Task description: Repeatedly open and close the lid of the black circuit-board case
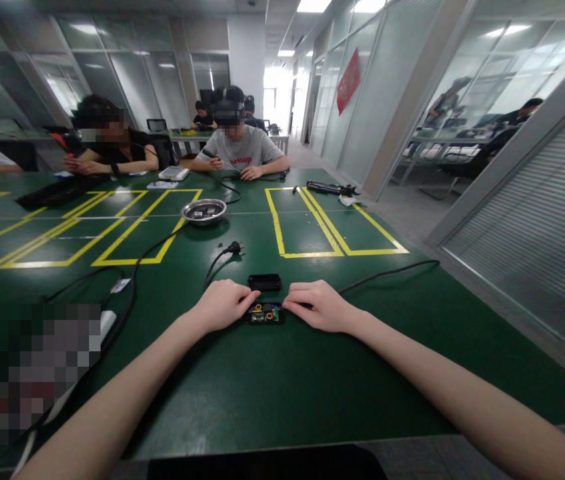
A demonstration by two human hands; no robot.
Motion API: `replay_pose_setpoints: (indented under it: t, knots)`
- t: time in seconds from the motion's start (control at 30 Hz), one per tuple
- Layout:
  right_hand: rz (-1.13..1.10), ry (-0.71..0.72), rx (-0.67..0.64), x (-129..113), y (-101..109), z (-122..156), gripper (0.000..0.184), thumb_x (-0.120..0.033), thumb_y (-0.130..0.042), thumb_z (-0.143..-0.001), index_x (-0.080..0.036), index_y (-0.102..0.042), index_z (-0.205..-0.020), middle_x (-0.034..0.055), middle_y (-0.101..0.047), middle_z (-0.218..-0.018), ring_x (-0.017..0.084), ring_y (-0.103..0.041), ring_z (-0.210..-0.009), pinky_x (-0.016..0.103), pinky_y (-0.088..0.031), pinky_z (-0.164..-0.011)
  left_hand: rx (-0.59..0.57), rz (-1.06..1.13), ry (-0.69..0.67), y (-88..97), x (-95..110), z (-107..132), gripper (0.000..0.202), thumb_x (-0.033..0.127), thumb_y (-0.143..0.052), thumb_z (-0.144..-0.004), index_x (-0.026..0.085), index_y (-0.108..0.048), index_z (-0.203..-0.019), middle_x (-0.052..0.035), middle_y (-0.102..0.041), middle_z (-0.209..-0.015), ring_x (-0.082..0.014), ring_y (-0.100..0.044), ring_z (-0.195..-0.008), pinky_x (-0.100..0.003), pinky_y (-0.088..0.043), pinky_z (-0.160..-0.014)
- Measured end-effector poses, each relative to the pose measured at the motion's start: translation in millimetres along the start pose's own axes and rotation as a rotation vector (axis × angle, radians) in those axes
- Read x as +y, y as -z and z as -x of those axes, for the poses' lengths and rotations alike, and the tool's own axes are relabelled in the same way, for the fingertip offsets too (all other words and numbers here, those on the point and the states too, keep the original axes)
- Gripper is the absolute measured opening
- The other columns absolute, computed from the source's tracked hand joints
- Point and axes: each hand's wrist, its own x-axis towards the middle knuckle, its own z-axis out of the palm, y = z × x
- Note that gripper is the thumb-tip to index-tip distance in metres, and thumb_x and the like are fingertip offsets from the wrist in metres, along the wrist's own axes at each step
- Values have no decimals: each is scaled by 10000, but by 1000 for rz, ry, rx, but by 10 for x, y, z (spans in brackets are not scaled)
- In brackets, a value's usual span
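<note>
A small black case (pixel 265 323) lies uncovered on the green table, with a circuit board, copper-coloured coils and blue wires showing inside. My left hand (pixel 222 304) is closed at its left end, where a black cord with a plug (pixel 233 248) runs in behind the hand. At the opposite end my right hand (pixel 316 305) pinches with thumb and fingers, and another black cord (pixel 387 272) passes behind it. The fingers mostly hide the cord ends. Just beyond the case lies its black cover (pixel 264 282), hollow side up.
A metal bowl (pixel 204 212) with small metal parts stands ahead to the left. A power strip (pixel 108 327) and cables lie at the left. A black tripod-like object (pixel 332 189) rests far right. Co-workers sit across the green table (pixel 242 407), one holding a tool.
</note>
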Motion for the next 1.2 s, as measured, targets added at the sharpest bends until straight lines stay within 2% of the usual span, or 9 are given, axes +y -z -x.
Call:
replay_pose_setpoints:
  t: [0.1, 0.23, 0.47, 0.6, 0.8, 0.97, 1.1, 1.2]
  knots:
    - [32, -50, 8, -21, -34, -14, 329, -236, -524, -1027, -171, -666, -737, 33, -660, -714, 141, -595, -636, 256, -378, -606, -20, -46, 18, 28, 44, 10, 518, 421, -409, -1057, 204, -769, -755, -97, -763, -746, -244, -706, -715, -292, -386, -636]
    - [47, -156, 22, -44, -104, -29, 309, -238, -534, -1011, -175, -659, -736, 31, -665, -690, 141, -592, -626, 252, -359, -606, -47, -104, 38, 56, 87, 11, 536, 425, -386, -1069, 199, -789, -797, -112, -786, -804, -252, -730, -766, -295, -412, -651]
    - [120, -378, -5, -13, -147, -54, 320, -301, -527, -1009, -192, -673, -746, 25, -673, -637, 151, -603, -583, 261, -320, -596, -7, -110, 118, 35, 99, -11, 596, 451, -328, -1078, 194, -805, -829, -128, -782, -805, -275, -746, -803, -309, -441, -663]
    - [151, -431, -14, -32, -145, -90, 278, -300, -548, -997, -203, -660, -762, 2, -631, -577, 153, -587, -541, 264, -294, -579, 14, -89, 151, 19, 90, -19, 592, 455, -332, -1071, 193, -802, -823, -134, -777, -796, -279, -741, -788, -310, -435, -650]
    - [168, -456, -46, -77, -109, -166, 64, -286, -646, -941, -231, -629, -912, -62, -560, -528, 150, -546, -502, 256, -292, -578, 35, -43, 168, 6, 86, -14, 586, 461, -343, -1064, 191, -790, -798, -134, -762, -769, -284, -728, -766, -315, -430, -660]
    - [282, -522, -37, -54, -118, -217, 111, -334, -637, -939, -224, -624, -926, -10, -653, -628, 189, -619, -580, 274, -279, -591, 46, -87, 220, -2, 127, -68, 598, 460, -324, -1065, 169, -809, -871, -164, -767, -811, -310, -734, -798, -341, -455, -694]
    - [303, -600, 11, -5, -143, -213, 133, -347, -633, -935, -214, -634, -932, -15, -618, -589, 201, -628, -592, 273, -281, -583, 88, -127, 259, -22, 144, -132, 583, 446, -310, -1066, 170, -795, -897, -159, -771, -835, -298, -735, -811, -330, -455, -688]
    - [215, -604, 89, 48, -170, -175, 211, -334, -652, -926, -198, -658, -1088, -15, -639, -681, 187, -628, -631, 270, -360, -605, 126, -97, 281, -33, 115, -137, 482, 436, -360, -1055, 186, -753, -935, -124, -771, -852, -274, -729, -812, -309, -441, -674]
